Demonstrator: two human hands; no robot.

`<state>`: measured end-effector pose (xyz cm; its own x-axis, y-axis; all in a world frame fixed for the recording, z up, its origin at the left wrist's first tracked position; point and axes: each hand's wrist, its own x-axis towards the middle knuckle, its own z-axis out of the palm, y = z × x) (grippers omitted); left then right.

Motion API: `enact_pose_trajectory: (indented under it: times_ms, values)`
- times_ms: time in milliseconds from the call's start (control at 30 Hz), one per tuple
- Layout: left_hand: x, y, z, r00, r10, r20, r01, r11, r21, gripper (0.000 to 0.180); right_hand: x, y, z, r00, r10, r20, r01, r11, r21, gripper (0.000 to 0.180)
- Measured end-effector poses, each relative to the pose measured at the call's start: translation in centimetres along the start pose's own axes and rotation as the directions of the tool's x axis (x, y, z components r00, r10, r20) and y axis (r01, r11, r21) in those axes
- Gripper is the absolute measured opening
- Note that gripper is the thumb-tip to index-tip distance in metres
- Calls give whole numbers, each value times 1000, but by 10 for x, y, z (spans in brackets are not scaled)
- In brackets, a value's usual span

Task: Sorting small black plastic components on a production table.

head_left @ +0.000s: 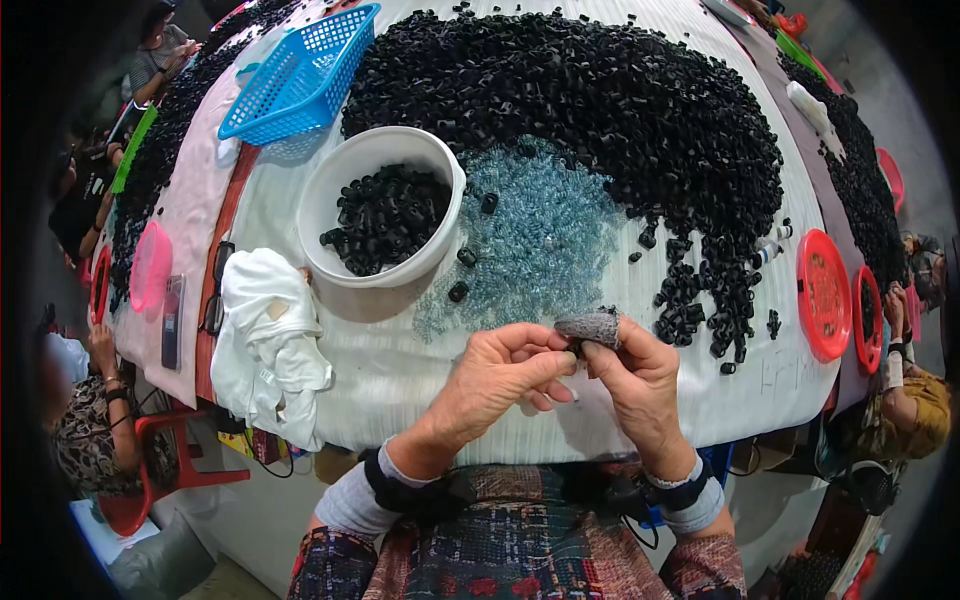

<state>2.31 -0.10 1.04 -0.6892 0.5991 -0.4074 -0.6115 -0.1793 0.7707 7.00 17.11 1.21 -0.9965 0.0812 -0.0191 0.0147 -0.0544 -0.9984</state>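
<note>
My left hand (495,385) and my right hand (640,380) meet over the near part of the white-covered table, fingertips almost touching. A grey knitted finger cover (588,325) sits on the index finger of my right hand. Both hands are closed in a pinch around a small dark piece (574,349), mostly hidden by the fingertips. Just beyond them spreads a patch of small clear bluish pieces (540,215), with a few short black plastic cylinders (458,291) on it. A white bowl (452,185) partly filled with black cylinders stands to the left.
A large heap of black cylinders (570,80) covers the far table. A blue basket (285,125) lies at the far left, a crumpled white cloth (265,345) nearer. Red lids (824,295) and small bottles (768,250) lie right. Other people (95,425) sit at neighbouring tables.
</note>
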Motion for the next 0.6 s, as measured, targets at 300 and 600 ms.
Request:
enact_pose_trajectory:
  times_ms: [300,600]
  values:
    - [-1,-3,0,997,33,-71,-27,996,81,21,-1,3,1,999,18,-28,-19,1000,-7,18]
    - [-3,-5,-1,996,61,-71,-53,992,113,25,2,-6,-2,996,72,47,-76,992,99,22]
